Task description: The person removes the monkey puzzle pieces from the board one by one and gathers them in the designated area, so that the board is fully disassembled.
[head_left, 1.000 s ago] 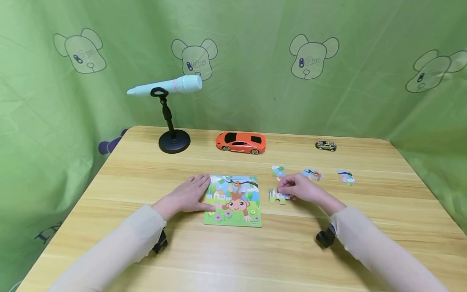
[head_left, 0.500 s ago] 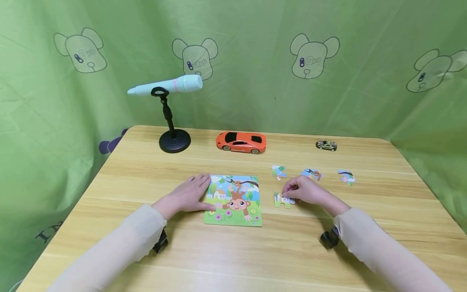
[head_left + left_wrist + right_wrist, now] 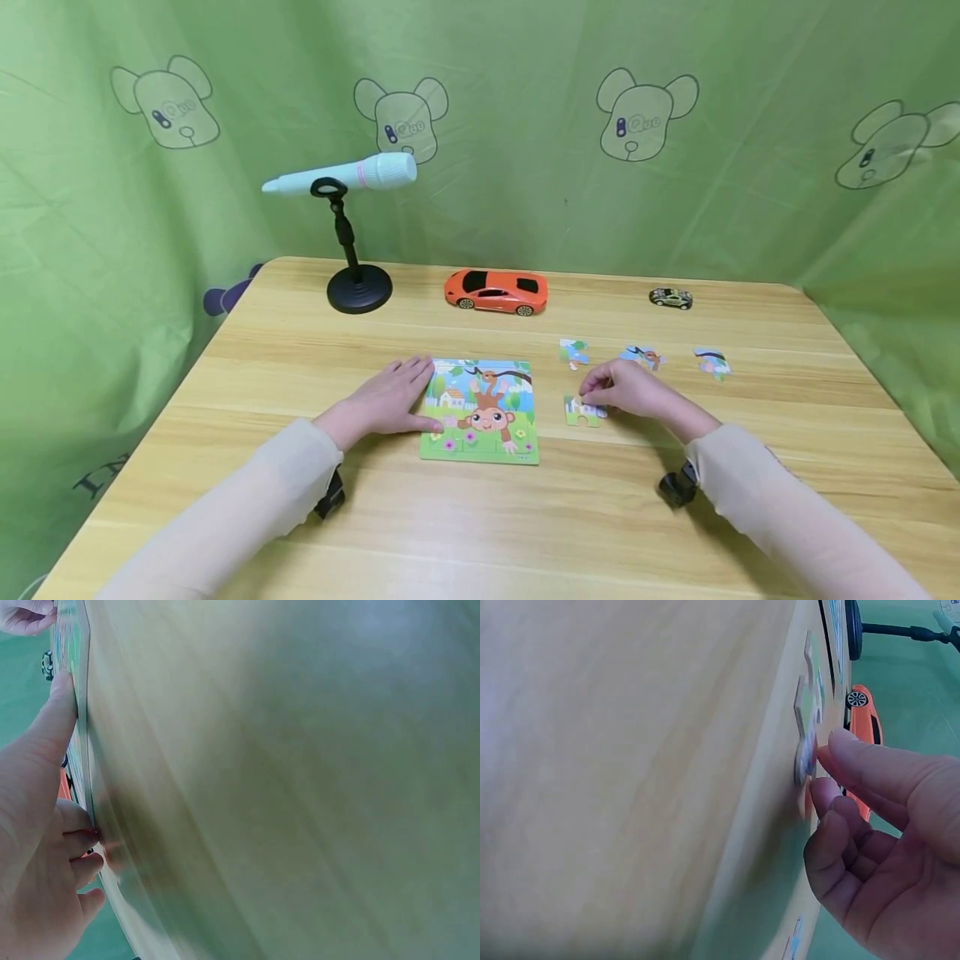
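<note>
The puzzle board (image 3: 480, 450) with a monkey picture lies on the table in front of me. My left hand (image 3: 390, 400) rests along its left edge, fingers spread and thumb (image 3: 64, 697) over the board. To the right of the board, my right hand (image 3: 626, 387) holds a jigsaw puzzle piece (image 3: 581, 414) with a white fence picture between thumb and index fingertips, low at the tabletop. Fingers partly cover this piece (image 3: 806, 712). Behind that hand lie more puzzle pieces: one with green leaves (image 3: 573, 352), one with a brown tail (image 3: 642, 357), and one with a dark branch (image 3: 711, 363).
An orange toy car (image 3: 497, 293) stands behind the board. A small dark toy car (image 3: 671, 298) is at the back right. The back left holds a light blue microphone (image 3: 345, 175) on a black stand (image 3: 358, 290). A green curtain (image 3: 517, 125) hangs behind the table.
My right hand and the fence piece have shifted slightly right and toward me, then stayed nearly still over the last half second. My left hand has kept its place on the board.
</note>
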`<state>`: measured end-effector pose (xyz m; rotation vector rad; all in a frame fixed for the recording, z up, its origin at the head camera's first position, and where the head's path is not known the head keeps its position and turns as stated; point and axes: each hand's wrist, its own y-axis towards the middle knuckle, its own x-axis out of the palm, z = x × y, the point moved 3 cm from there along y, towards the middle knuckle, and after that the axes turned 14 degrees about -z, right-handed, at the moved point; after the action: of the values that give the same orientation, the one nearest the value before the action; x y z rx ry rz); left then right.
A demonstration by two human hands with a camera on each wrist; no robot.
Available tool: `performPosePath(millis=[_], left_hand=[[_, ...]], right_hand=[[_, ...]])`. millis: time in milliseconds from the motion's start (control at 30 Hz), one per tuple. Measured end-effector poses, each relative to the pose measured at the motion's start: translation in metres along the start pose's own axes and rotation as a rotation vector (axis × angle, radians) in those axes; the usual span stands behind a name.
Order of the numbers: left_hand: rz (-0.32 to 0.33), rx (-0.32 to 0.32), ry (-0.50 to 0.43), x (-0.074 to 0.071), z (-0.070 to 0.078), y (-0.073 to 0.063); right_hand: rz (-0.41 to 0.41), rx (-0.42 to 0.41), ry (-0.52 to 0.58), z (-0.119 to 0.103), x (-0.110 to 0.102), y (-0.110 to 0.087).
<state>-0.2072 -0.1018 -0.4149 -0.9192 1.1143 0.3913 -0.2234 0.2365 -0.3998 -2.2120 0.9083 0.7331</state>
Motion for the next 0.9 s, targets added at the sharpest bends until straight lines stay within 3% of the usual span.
performPosePath(millis=[367, 700, 900], left_hand=[[-0.018, -0.017, -0.016, 0.000, -0.001, 0.001], [-0.013, -0.009, -0.018, 0.001, -0.001, 0.002], [-0.015, -0.012, -0.023, 0.001, 0.000, 0.001]], right_hand=[[0.023, -0.052, -0.055, -0.026, -0.006, 0.016], [-0.034, -0.171, -0.051, -0.069, 0.021, 0.046], [-0.080, -0.233, -0.187, -0.086, 0.039, 0.060]])
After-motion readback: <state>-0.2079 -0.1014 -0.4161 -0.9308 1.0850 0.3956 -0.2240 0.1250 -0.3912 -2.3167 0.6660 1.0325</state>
